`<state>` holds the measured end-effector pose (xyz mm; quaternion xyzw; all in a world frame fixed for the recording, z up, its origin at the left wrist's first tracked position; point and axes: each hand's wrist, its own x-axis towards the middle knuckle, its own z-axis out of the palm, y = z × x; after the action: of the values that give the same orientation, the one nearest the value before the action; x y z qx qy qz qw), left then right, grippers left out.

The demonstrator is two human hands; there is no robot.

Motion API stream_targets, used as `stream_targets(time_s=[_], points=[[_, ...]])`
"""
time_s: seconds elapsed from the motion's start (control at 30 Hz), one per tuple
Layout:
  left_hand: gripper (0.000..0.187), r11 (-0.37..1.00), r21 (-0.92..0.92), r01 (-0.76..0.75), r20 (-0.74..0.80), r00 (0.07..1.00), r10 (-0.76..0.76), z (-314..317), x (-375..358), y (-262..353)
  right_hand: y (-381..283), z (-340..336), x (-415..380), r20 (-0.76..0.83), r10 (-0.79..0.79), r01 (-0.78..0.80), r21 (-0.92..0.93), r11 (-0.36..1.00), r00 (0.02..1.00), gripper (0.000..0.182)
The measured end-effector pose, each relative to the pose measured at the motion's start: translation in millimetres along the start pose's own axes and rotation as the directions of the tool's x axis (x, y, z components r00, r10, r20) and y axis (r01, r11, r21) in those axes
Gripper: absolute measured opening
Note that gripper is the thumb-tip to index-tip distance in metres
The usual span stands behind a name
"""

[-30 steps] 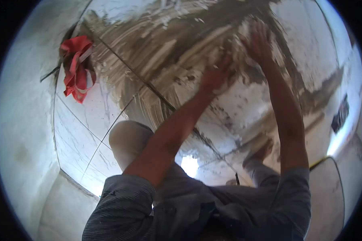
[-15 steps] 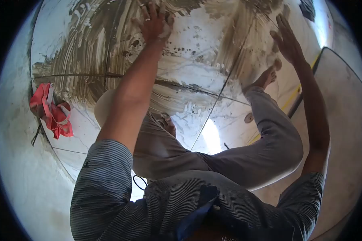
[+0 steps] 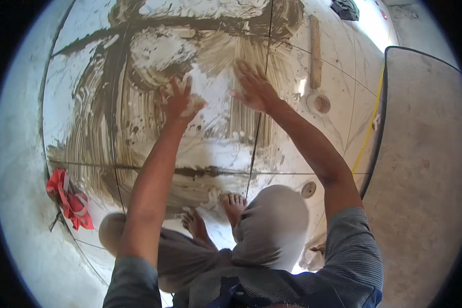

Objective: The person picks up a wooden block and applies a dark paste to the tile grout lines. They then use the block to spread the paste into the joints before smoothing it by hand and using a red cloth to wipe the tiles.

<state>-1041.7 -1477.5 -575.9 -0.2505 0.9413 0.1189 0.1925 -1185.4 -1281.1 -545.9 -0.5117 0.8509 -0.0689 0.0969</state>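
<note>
White marble-look floor tiles [image 3: 218, 154] lie under both hands, smeared with wet grey-brown grout [image 3: 95, 123] that fills the joints in dark bands. My left hand [image 3: 179, 101] is over a smeared tile, fingers spread, with pale residue along its thumb side. To its right, my right hand [image 3: 255, 88] stretches out above a streaked joint, open, the thumb apart from the fingers. No tool shows in either hand. My bare feet [image 3: 234, 204] rest on the tiles below, close together.
A wooden strip [image 3: 315, 51] lies right of my right hand, with a round brown-centred piece [image 3: 321, 103] at its lower end. A red bag [image 3: 69, 200] sits by the left wall. A yellow strip [image 3: 368, 134] runs beside the raised grey slab [image 3: 421, 154]. Dark cloth [image 3: 346, 9] lies farther off.
My view has shifted, showing more floor ahead. My right hand has moved left over the grout-smeared tiles, nearer my left hand. My right leg and foot have drawn in beside the left foot.
</note>
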Motion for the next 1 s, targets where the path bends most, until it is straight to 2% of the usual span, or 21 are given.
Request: stream_targets(time_s=[0.03,0.1,0.13,0.2,0.23,0.3,0.33,0.4,0.43,0.5,0.6,0.63,0.67,0.73,0.8,0.87,0.93,1.0], points=[[0.097,1.0,0.011,-0.002,-0.002,1.0,0.002,1.5,3.9,1.4,-1.1,-3.3,16.8,-0.008,0.004,-0.004,0.007,1.0,1.0,0.078],[0.107,1.0,0.014,-0.015,0.029,0.999,0.014,5.9,9.7,-2.9,0.4,-9.6,48.4,-0.2,-0.148,0.151,0.002,0.988,0.969,0.079],[0.107,1.0,0.022,-0.016,0.024,1.0,0.016,2.6,12.6,1.4,3.6,-13.4,64.6,-0.21,-0.145,0.149,0.003,0.989,0.967,0.079],[0.109,0.996,0.087,0.027,0.084,0.996,-0.034,-1.2,11.1,5.1,7.4,-13.7,92.6,-0.352,-0.165,0.179,0.01,0.984,0.921,0.08],[0.109,0.995,0.097,0.032,0.079,0.996,-0.04,-3.0,14.1,7.5,22.8,9.6,104.4,-0.362,-0.165,0.183,0.015,0.983,0.917,0.08],[0.109,0.993,0.113,0.04,0.143,0.988,-0.056,-6.0,16.0,7.9,44.2,57.0,126.3,-0.178,-0.101,0.067,-0.191,0.979,0.979,0.083],[0.109,0.992,0.122,0.043,0.133,0.989,-0.059,-6.8,26.1,3.1,49.9,56.5,141.9,-0.19,-0.102,0.066,-0.188,0.98,0.976,0.083],[0.101,0.996,-0.065,-0.056,0.026,0.998,0.058,-4.3,14.1,3.2,47.5,58.2,138.1,-0.058,-0.116,0.093,-0.303,0.948,0.992,0.084],[0.101,0.996,-0.063,-0.066,0.045,0.997,0.068,-4.9,4.3,8.2,45.2,58.2,123.3,-0.046,-0.1,0.082,-0.294,0.952,0.994,0.084],[0.106,0.99,0.138,-0.002,0.187,0.982,-0.024,-18.5,19.3,15.4,51.1,47.1,129.7,-0.247,-0.16,0.17,0.016,0.985,0.956,0.082],[0.105,0.983,0.182,-0.027,0.144,0.99,0.0,-11.4,18.3,12.1,50.5,12.3,122.3,-0.326,-0.182,0.183,-0.028,0.983,0.928,0.08],[0.105,0.977,0.212,-0.007,0.178,0.983,-0.031,-16.8,19.5,16.4,59.7,26.7,125.2,-0.279,-0.222,0.194,-0.127,0.973,0.934,0.08],[0.105,0.977,0.214,0.0,0.166,0.985,-0.037,-13.2,25.2,13.3,67.4,37.3,137.0,-0.289,-0.23,0.2,-0.132,0.971,0.929,0.08],[0.108,1.0,0.011,-0.027,0.084,0.996,0.026,-1.9,20.7,5.6,68.1,47.1,143.4,-0.084,-0.149,0.131,-0.192,0.973,0.985,0.08],[0.111,0.998,0.041,-0.043,0.176,0.984,0.035,-7.3,3.0,11.5,57.4,47.5,120.9,-0.054,-0.139,0.128,-0.173,0.977,0.989,0.08],[0.113,0.996,0.076,-0.038,0.175,0.984,0.025,-28.9,32.9,17.3,68.0,22.5,145.1,-0.09,-0.171,0.149,-0.208,0.967,0.981,0.081],[0.116,0.997,0.071,0.03,0.196,0.98,-0.044,-18.6,24.8,26.1,61.5,19.3,127.0,-0.276,-0.254,0.236,-0.097,0.967,0.927,0.08],[0.118,0.998,0.033,0.05,0.203,0.978,-0.056,-19.4,29.7,26.7,66.4,28.4,134.3,-0.276,-0.263,0.245,-0.1,0.964,0.924,0.081]])
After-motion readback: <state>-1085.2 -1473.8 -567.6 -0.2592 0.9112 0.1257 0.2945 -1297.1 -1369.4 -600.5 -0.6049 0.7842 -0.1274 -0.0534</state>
